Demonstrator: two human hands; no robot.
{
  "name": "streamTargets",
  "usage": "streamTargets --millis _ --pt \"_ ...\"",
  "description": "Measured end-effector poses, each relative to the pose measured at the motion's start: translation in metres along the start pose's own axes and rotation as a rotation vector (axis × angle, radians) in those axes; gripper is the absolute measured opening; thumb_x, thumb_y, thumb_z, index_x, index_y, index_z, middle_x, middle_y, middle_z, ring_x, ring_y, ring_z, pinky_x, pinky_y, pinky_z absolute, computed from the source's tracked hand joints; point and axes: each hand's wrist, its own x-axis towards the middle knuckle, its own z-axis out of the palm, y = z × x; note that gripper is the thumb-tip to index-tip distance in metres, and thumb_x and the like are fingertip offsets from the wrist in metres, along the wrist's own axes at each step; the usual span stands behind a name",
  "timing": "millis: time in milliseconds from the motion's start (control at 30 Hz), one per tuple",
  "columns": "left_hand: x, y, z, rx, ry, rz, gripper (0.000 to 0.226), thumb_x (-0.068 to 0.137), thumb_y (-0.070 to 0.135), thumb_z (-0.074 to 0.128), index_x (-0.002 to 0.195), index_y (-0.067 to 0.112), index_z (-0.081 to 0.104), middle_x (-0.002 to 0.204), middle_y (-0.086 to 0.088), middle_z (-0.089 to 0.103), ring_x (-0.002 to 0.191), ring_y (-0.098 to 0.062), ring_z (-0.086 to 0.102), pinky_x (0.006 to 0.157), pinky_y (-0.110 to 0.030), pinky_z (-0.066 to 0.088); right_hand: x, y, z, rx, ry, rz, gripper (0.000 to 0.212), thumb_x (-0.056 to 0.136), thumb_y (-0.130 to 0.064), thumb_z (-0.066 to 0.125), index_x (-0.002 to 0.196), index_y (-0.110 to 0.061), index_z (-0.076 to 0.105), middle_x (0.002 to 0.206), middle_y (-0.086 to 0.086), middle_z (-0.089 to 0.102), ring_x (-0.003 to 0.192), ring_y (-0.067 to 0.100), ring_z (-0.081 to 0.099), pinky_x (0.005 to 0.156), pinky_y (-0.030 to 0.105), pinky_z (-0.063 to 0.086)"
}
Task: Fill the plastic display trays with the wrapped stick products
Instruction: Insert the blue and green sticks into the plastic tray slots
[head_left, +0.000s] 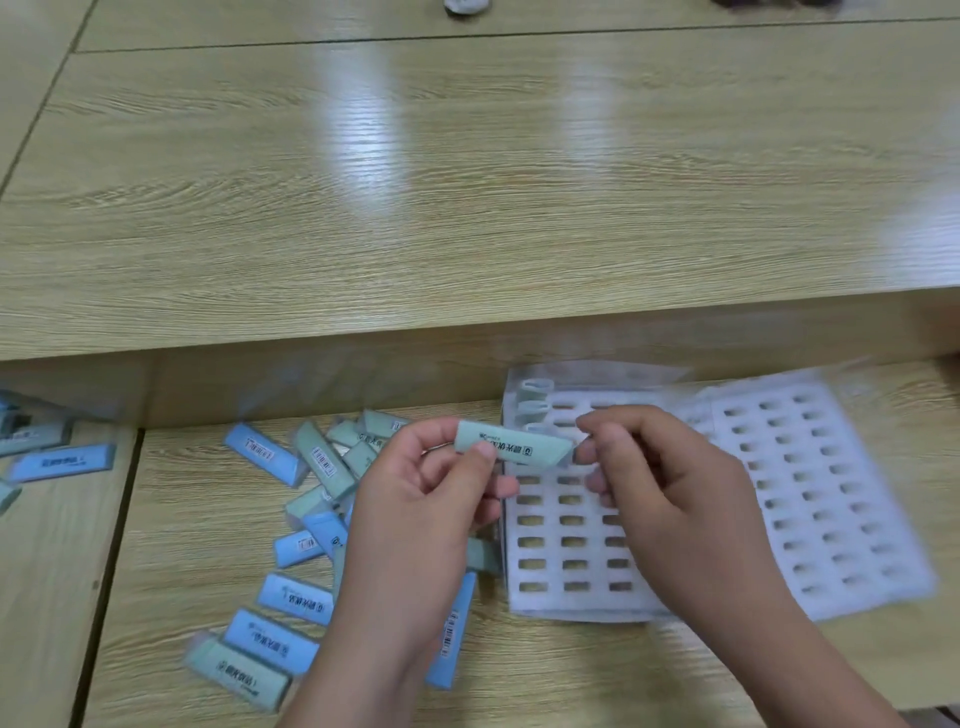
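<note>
A pale green wrapped stick (514, 448) hangs level above the left edge of a clear plastic tray (571, 561). My left hand (431, 499) pinches its left end between thumb and fingers. My right hand (660, 473) pinches its right end. The tray has rows of small slots; three wrapped sticks (535, 410) stand in its far-left column. A second slotted tray (826, 488) lies just to the right, partly under my right hand. Several blue and green wrapped sticks (306, 519) lie scattered on the desk to the left.
A raised wooden shelf (467, 182) runs across behind the work surface, its front wall close to the trays' far edge. More wrapped sticks (57, 457) lie on the neighbouring desk at far left, past a dark gap (111, 561).
</note>
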Motion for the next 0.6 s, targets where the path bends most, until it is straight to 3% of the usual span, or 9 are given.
streamTargets --millis 67,133,300,467,600 --pt "-0.001 -0.002 0.003 -0.011 -0.017 -0.019 0.011 0.094 0.011 0.065 0.104 0.014 0.065 0.079 -0.01 0.076 0.07 -0.013 0.07 0.057 -0.019 0.052 -0.007 -0.004 0.004 0.274 -0.094 0.096 0.008 0.088 -0.04 0.068 0.096 -0.041 0.069 0.084 -0.013 0.072 0.076 0.006 0.07 0.064 0.017 0.054" --pt "-0.004 -0.005 0.005 0.016 -0.028 -0.013 0.01 0.093 0.015 0.066 0.103 0.018 0.067 0.08 -0.007 0.076 0.068 -0.011 0.069 0.056 -0.017 0.051 -0.01 -0.005 0.006 0.35 -0.072 0.1 0.019 0.086 -0.022 0.074 0.094 -0.039 0.071 0.084 -0.009 0.072 0.076 0.01 0.07 0.067 0.017 0.055" --pt "-0.001 -0.018 -0.004 0.243 0.167 0.145 0.009 0.088 0.025 0.073 0.095 0.031 0.07 0.073 0.012 0.064 0.062 0.0 0.057 0.057 -0.012 0.047 -0.002 0.003 -0.003 0.077 0.121 -0.069 0.022 0.093 -0.023 0.065 0.102 -0.043 0.069 0.093 -0.019 0.069 0.087 0.002 0.067 0.068 0.005 0.047" --pt "0.004 -0.027 -0.006 0.362 0.097 0.094 0.023 0.086 0.03 0.075 0.108 0.035 0.071 0.09 0.017 0.071 0.085 0.001 0.067 0.077 -0.022 0.054 0.003 0.016 0.002 -0.191 0.095 -0.293 0.023 0.096 -0.024 0.062 0.116 -0.035 0.068 0.105 -0.026 0.063 0.097 -0.004 0.061 0.08 0.008 0.046" --pt "0.003 -0.029 -0.004 0.364 0.002 0.109 0.02 0.095 0.021 0.065 0.11 0.03 0.075 0.099 0.015 0.076 0.095 -0.005 0.071 0.086 -0.036 0.058 0.007 0.022 0.006 -0.273 0.117 -0.383 0.027 0.093 -0.018 0.062 0.117 -0.024 0.071 0.103 -0.014 0.065 0.097 -0.005 0.059 0.082 0.006 0.043"
